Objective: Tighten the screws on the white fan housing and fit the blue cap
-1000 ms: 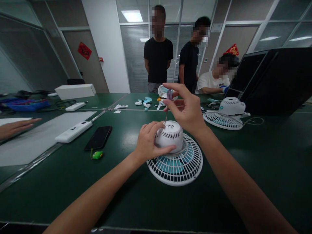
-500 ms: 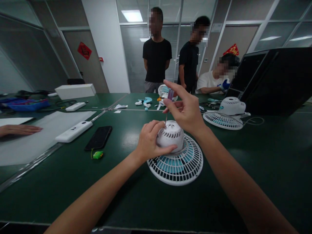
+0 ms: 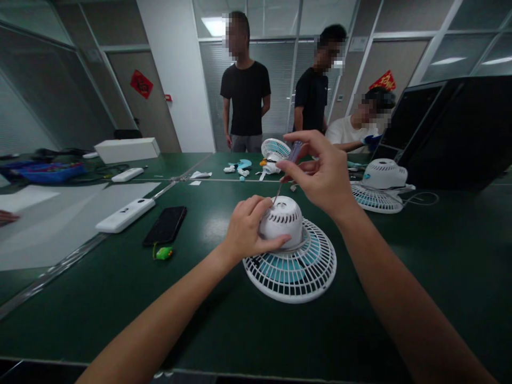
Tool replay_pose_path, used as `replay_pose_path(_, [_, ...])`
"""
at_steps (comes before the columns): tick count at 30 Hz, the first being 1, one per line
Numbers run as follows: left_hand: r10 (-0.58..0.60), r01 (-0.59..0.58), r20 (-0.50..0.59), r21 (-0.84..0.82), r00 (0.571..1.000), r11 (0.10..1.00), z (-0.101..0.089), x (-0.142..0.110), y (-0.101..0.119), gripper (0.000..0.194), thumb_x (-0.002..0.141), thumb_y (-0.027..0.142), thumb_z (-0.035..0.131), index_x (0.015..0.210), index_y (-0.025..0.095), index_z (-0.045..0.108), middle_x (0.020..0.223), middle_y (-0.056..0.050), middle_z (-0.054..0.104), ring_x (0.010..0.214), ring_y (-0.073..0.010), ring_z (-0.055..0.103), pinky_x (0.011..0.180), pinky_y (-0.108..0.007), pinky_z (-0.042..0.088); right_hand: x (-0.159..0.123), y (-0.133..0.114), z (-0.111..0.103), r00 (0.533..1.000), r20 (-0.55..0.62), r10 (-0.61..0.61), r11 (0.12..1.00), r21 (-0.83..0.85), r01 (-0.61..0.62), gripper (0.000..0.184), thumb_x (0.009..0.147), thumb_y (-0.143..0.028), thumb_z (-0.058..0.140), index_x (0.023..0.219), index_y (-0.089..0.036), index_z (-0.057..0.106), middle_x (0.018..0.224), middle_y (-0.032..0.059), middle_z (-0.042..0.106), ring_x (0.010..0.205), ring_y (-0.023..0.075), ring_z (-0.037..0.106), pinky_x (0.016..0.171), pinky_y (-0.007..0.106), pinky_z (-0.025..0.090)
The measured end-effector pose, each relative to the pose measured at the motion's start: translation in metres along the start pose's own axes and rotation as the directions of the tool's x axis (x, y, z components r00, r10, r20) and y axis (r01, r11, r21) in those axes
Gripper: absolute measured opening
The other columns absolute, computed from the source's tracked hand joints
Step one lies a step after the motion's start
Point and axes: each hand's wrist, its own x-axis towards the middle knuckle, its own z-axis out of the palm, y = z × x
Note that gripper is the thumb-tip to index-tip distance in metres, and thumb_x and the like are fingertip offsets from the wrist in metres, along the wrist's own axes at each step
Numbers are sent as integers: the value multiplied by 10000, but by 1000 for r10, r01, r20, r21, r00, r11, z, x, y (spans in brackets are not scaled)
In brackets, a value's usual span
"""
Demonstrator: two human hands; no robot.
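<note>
In the head view there are three white fans. The nearest fan (image 3: 282,229) lies grille down on the green table (image 3: 208,330), in front of the person, its round housing on top; a second fan (image 3: 384,176) rests the same way to the right, and a third fan (image 3: 275,152) is at the far side. Two bare hands work at the nearest one: the left hand (image 3: 248,229) is clamped around the housing, and the right hand (image 3: 320,165) pinches the handle of one screwdriver (image 3: 295,152) between thumb and fingers. The shaft runs down to the housing's top, beside the left fingertips; I cannot tell whether its tip sits in a hole.

Also counted: one black phone (image 3: 166,225) with one green charm (image 3: 163,253), two white bars, near (image 3: 126,215) and far (image 3: 128,175), one white box (image 3: 128,150), and three people opposite, two standing and one seated.

Compared with half a second ago, the screwdriver leans further right and the right hand has shifted right with it. The left standing person (image 3: 246,101) has moved left, and another person's hand (image 3: 7,216) has drawn back toward the left edge.
</note>
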Motion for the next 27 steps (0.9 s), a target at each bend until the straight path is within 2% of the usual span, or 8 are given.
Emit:
replay_pose_path(5, [-11, 11, 19, 1, 1000, 1000, -1, -2, -2, 573, 753, 612, 670, 1093, 172, 533, 1049, -111, 632, 902, -274, 606, 775, -400, 463, 8, -1, -20, 969, -206, 137, 990, 68, -126, 411, 823, -295, 719, 1191, -256, 541, 922, 30, 642, 606, 129, 643, 504, 255, 553])
replay_pose_path(10, [-18, 19, 21, -23, 1000, 1000, -1, -5, -4, 578, 758, 619, 663, 1108, 177, 531, 1077, -121, 630, 934, -286, 605, 792, -421, 476, 5, 12, -55, 904, -263, 338, 941, 118, -317, 392, 763, -228, 725, 1080, -230, 495, 700, -7, 625, 456, 130, 573, 375, 247, 426])
replay_pose_path(13, [-23, 25, 35, -57, 999, 998, 0, -6, -5, 577, 760, 605, 672, 1113, 176, 518, 1091, -130, 616, 952, -287, 602, 813, -431, 494, -22, 38, -82, 887, -58, 458, 883, -87, -461, 370, 726, -315, 765, 1002, -229, 535, 651, -3, 617, 434, 160, 580, 348, 264, 409])
replay_pose_path(15, [-22, 25, 31, -77, 999, 997, 0, -6, -5, 579, 758, 598, 679, 1117, 178, 504, 1094, -134, 606, 956, -286, 600, 823, -438, 506, -50, 60, -101, 816, 176, 550, 817, -315, -482, 378, 769, -423, 730, 1047, -244, 547, 732, 30, 661, 497, 202, 643, 378, 294, 455])
replay_pose_path(16, [-21, 23, 25, -83, 999, 996, 1, -6, -5, 578, 759, 593, 680, 1120, 180, 497, 1095, -135, 601, 957, -285, 599, 824, -441, 512, -65, 70, -111, 771, 275, 575, 788, -438, -432, 344, 818, -459, 675, 1063, -256, 543, 748, 40, 675, 526, 209, 658, 421, 316, 493])
replay_pose_path(19, [-20, 22, 17, -91, 1000, 996, 2, -6, -5, 575, 759, 574, 687, 1128, 184, 481, 1102, -137, 591, 960, -287, 598, 822, -450, 523, -107, 97, -133, 697, 348, 626, 733, -568, -374, 245, 807, -433, 668, 966, -252, 624, 666, 56, 668, 529, 240, 648, 456, 361, 501])
replay_pose_path(22, [-20, 22, 22, -92, 1000, 996, 2, -6, -4, 576, 756, 557, 699, 1128, 177, 478, 1105, -144, 589, 965, -293, 598, 822, -458, 527, -130, 112, -144, 622, 369, 691, 672, -644, -364, 259, 772, -427, 654, 945, -241, 708, 619, 69, 652, 516, 262, 636, 423, 364, 475])
replay_pose_path(27, [-7, 8, 10, -86, 1000, 996, 2, -5, -2, 562, 755, 546, 701, 1123, 187, 475, 1099, -141, 588, 958, -298, 599, 812, -475, 532, -127, 108, -149, 568, 345, 747, 600, -718, -353, 458, 796, -575, 586, 1083, -250, 733, 998, 111, 688, 833, 295, 660, 634, 416, 533])
